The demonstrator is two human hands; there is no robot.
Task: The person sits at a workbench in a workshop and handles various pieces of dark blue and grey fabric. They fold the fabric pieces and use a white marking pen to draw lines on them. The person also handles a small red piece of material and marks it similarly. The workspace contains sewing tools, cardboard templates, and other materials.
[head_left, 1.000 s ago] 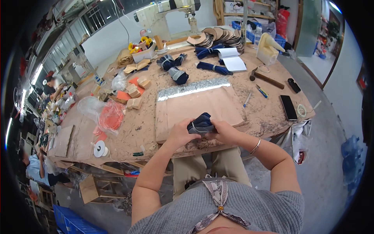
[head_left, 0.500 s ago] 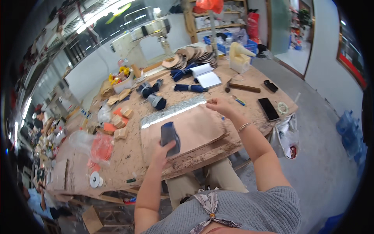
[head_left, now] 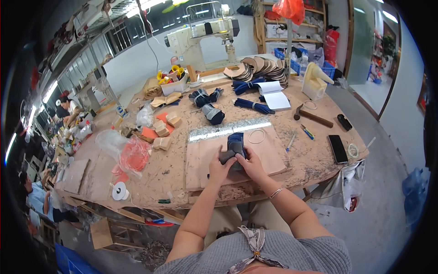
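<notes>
Both my hands hold a stack of dark blue and grey pieces (head_left: 235, 145), perhaps fabric or leather, above the board. My left hand (head_left: 220, 167) is closed on its left side, where a grey flap bends over. On the other side, my right hand (head_left: 252, 165) grips the stack with the thumb on its near face. Beneath lies a pale brown board (head_left: 203, 157) with a shiny metallic strip (head_left: 214, 131) along its far part. A thin pale ring (head_left: 256, 132), like a rubber band, rests on the board just beyond my right hand.
Dark blue bundles (head_left: 213, 114) lie beyond the board, near an open notebook (head_left: 275, 97). A hammer (head_left: 315, 117), a cutter knife (head_left: 308, 132) and a phone (head_left: 337, 149) are at the right. Tan blocks (head_left: 162, 143) and a white spool (head_left: 120, 192) sit left. A sewing machine (head_left: 200, 41) stands behind.
My right hand has come from the board's far right edge to the stack, which my left hand held alone. The pale ring now shows on the board. The view has shifted.
</notes>
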